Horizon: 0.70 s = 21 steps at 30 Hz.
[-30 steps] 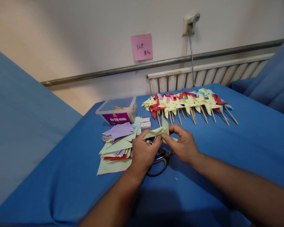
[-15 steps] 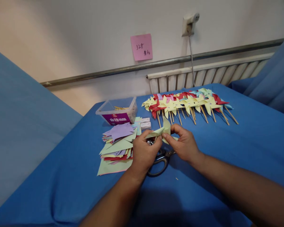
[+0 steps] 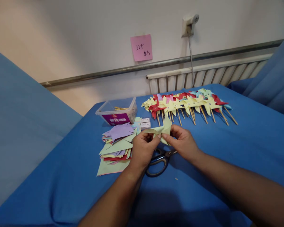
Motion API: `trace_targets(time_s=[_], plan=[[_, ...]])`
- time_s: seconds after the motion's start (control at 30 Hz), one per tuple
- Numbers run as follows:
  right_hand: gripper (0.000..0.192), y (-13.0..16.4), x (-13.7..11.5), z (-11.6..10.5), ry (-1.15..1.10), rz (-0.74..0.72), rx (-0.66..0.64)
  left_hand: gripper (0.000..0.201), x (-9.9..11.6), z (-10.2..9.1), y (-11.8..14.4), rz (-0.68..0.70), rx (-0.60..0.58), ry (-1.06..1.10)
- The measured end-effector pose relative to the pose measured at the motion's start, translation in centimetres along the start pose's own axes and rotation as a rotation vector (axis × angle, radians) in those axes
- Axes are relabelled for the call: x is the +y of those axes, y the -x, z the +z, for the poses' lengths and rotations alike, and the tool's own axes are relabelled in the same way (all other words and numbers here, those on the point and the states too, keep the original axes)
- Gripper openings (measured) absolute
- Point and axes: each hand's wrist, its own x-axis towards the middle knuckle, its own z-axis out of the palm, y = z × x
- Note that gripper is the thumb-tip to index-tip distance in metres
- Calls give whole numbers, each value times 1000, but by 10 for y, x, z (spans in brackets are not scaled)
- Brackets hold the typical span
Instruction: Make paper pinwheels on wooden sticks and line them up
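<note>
A pale green paper pinwheel [image 3: 166, 126] is held up between my two hands, its blades folded in toward the middle. My left hand [image 3: 145, 146] pinches it from the left, with the thumb at the centre. From the right, my right hand [image 3: 183, 142] grips it, and that thumb also presses near the centre. Fingers behind the paper are partly hidden. Just below lies a pair of black-handled scissors [image 3: 164, 162] on the blue cloth. Left of my left hand sits a stack of cut paper sheets [image 3: 117, 145] in purple, green, red and yellow.
Behind the stack stands a clear plastic box [image 3: 115, 112] with thin sticks inside. Small white boxes [image 3: 145, 123] are beside it. Finished pinwheels [image 3: 189, 102] on sticks lie in rows at the back right. A radiator [image 3: 203, 74] and pipe run along the wall.
The paper's blades have been drawn in closer to the centre, and both thumbs now meet there. My hands have otherwise stayed in about the same place.
</note>
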Motion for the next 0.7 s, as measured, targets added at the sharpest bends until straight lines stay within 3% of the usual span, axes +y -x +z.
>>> trace_targets(time_s=[0.13, 0.27, 0.37, 0.5, 0.7], plan=[[20, -1, 2, 2, -55, 43, -16, 22, -4, -1, -2, -10, -6, 6], [15, -2, 3, 2, 100, -62, 65, 23, -8, 2, -4, -32, -3, 56], [10, -5, 3, -4, 301, -197, 152, 31, -11, 4, -6, -12, 61, 143], [7, -13, 0, -17, 640, -499, 231, 32, -12, 10, -4, 64, 205, 131], [8, -17, -8, -16, 1004, -809, 148, 24, -10, 23, 3, 24, 18, 260]])
